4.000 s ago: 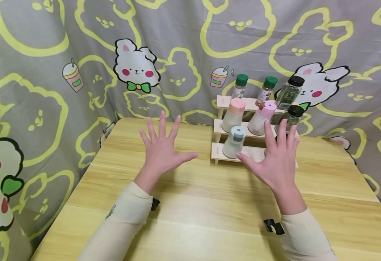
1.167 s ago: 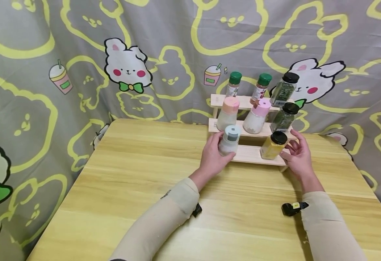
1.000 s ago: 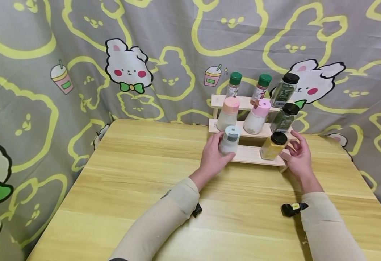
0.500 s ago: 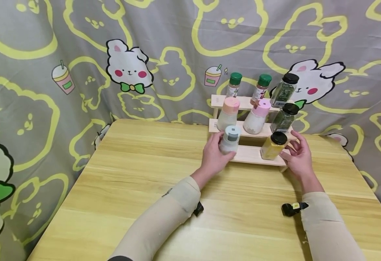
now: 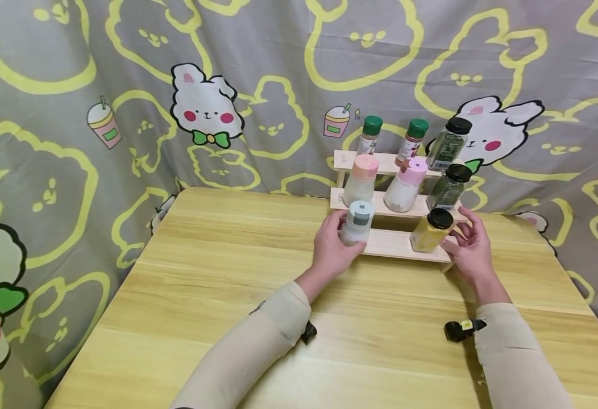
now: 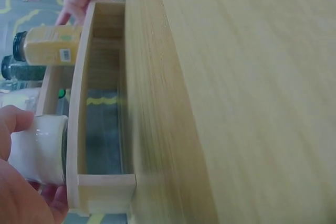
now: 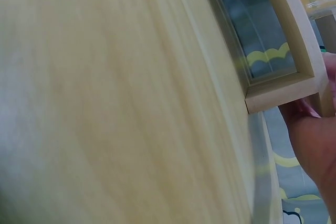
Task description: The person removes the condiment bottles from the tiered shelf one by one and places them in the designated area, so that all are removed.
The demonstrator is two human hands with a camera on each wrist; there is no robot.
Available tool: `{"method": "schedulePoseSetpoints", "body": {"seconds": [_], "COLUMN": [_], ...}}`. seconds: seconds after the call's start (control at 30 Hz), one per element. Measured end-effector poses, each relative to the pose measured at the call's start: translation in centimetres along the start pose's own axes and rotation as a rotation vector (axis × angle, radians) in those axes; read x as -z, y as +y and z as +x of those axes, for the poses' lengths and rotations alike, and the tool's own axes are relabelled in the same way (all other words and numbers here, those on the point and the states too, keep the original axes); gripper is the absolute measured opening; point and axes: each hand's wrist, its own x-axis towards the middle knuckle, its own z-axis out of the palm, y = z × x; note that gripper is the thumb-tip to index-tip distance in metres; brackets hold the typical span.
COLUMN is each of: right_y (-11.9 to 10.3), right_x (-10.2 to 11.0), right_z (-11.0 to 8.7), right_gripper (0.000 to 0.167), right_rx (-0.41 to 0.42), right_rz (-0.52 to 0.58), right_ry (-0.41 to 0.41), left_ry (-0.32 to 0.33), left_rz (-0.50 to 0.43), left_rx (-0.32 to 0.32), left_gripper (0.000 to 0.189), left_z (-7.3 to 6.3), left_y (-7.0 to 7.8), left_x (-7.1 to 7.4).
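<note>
My left hand [image 5: 333, 244] grips a glass salt shaker [image 5: 356, 222] with a pale blue-grey cap, at the left end of the lowest shelf of a three-tier wooden spice rack [image 5: 391, 243]. In the left wrist view, thumb and fingers wrap the white-filled shaker [image 6: 41, 149]. Its base is at the shelf board; whether it touches is unclear. My right hand [image 5: 470, 250] holds the rack's right end, its thumb near a black-capped jar of yellow spice [image 5: 428, 232]. In the right wrist view, that hand [image 7: 314, 142] is partly cut off at the rack's end.
The middle shelf bears a peach-capped shaker [image 5: 360, 180], a pink-capped shaker [image 5: 405, 184] and a black-capped herb jar [image 5: 448, 187]. Above stand two green-capped bottles [image 5: 369, 138] and another herb jar [image 5: 448, 145]. A patterned curtain [image 5: 278, 51] hangs behind the wooden table [image 5: 227, 244].
Four seconds ago both hands were spread over the table. Since then the left has taken hold of the shaker and the right the rack's end. In the last half second the shaker shifted slightly left.
</note>
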Motion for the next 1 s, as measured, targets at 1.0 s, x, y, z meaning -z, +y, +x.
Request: {"method": "schedulePoseSetpoints", "body": {"seconds": [1.0], "right_y": [0.3], "right_x": [0.5], "right_z": [0.1], "right_gripper": [0.093], "right_rx": [-0.011], "right_rz": [0.053], "right_ry": [-0.018], "left_ry": [0.159], "left_rz": [0.027], "left_rx": [-0.034], "left_gripper": [0.069], "left_z": [0.0], "left_y": [-1.4], "left_x": [6.3]}}
